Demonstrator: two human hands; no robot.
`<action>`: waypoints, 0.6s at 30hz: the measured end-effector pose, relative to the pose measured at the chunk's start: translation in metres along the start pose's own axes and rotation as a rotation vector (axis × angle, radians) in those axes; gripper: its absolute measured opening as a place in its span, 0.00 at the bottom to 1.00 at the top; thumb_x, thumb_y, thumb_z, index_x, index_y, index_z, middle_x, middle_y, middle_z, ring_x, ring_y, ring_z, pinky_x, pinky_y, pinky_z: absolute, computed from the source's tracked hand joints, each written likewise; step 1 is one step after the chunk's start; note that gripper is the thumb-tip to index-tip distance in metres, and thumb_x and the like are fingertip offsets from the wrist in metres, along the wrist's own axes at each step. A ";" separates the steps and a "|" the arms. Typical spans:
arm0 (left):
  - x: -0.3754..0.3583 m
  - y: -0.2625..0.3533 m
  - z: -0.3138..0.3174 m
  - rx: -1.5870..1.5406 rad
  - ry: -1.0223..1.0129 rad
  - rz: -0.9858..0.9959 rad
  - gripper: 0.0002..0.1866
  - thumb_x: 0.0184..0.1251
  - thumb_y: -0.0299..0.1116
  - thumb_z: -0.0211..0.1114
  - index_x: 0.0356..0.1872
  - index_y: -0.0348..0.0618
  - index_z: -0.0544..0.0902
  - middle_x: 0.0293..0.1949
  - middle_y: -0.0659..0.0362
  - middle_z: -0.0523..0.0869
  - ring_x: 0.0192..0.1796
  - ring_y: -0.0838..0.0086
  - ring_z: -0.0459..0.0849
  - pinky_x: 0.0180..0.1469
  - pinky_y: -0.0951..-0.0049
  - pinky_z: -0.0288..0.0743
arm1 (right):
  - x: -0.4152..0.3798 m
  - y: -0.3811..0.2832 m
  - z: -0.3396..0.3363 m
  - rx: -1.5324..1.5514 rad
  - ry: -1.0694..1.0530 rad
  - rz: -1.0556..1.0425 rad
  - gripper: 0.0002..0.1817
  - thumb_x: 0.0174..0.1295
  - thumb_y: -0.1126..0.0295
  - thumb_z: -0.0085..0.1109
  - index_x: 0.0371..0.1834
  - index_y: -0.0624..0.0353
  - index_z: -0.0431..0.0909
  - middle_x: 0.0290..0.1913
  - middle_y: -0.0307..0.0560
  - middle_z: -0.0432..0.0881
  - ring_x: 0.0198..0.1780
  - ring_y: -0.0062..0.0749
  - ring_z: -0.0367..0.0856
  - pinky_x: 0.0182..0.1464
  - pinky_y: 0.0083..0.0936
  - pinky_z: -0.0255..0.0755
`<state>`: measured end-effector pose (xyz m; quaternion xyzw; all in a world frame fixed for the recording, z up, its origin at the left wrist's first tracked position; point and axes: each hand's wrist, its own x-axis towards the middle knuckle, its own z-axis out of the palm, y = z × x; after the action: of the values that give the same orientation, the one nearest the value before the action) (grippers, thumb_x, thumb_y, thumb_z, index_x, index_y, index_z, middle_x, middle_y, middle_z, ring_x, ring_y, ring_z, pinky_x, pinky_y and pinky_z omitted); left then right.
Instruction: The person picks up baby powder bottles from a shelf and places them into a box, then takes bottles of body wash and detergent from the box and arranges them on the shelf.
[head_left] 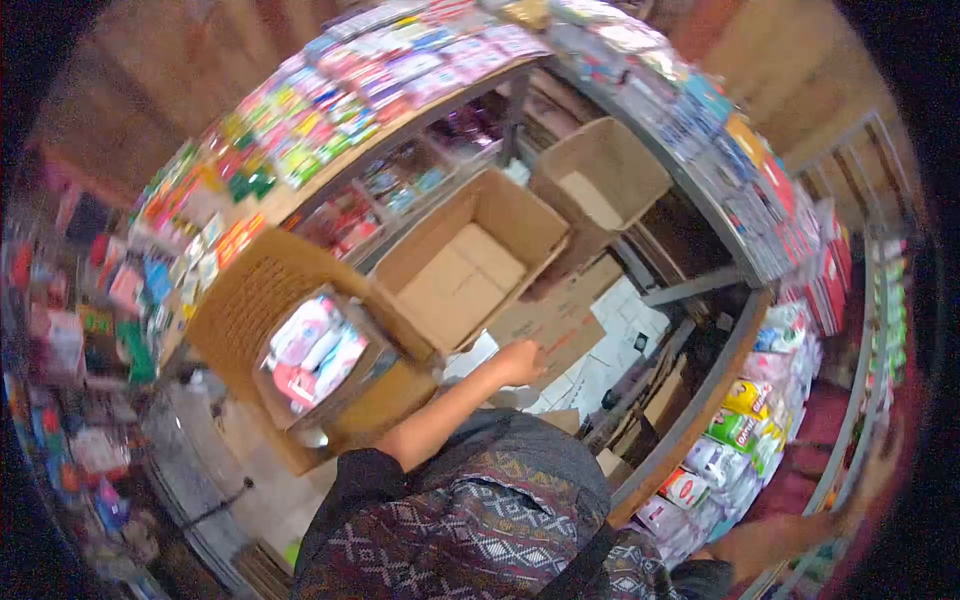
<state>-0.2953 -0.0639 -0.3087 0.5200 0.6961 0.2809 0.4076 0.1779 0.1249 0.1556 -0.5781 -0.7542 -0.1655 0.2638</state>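
In the head view, my left hand (pixel 520 363) reaches out over the floor with its fingers curled closed. It lies against the near edge of a flattened cardboard piece (pixel 560 325); what the fingers hold, if anything, is hidden. White sheets (pixel 630 320) are spread beside and under that cardboard. Just beyond the hand stands an open cardboard box (pixel 465 270) with a bare bottom. To its left, a larger open carton (pixel 270 275) contains a smaller box of pink and white packages (pixel 318 350). My right hand (pixel 875 475) is far off at the lower right, near a metal rack, smeared by motion.
Another open box (pixel 605 180) stands further back. Counters with many small packets (pixel 340 100) curve round the far side. Colourful bagged goods (pixel 740 425) line a wooden edge (pixel 715 400) at the right. A metal rack (pixel 855 330) rises beyond them.
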 end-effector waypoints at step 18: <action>-0.274 -0.285 -0.145 0.470 1.086 -0.708 0.28 0.57 0.27 0.65 0.61 0.35 0.72 0.58 0.41 0.76 0.61 0.49 0.74 0.64 0.52 0.67 | -0.321 -0.491 0.284 0.403 -1.492 -0.924 0.30 0.56 0.60 0.66 0.57 0.68 0.73 0.51 0.69 0.80 0.55 0.61 0.78 0.57 0.45 0.73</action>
<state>-0.5267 -0.4058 -0.3916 0.1216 0.9720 0.1934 -0.0553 -0.2900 -0.1059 -0.2355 -0.1171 -0.9013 0.2987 -0.2910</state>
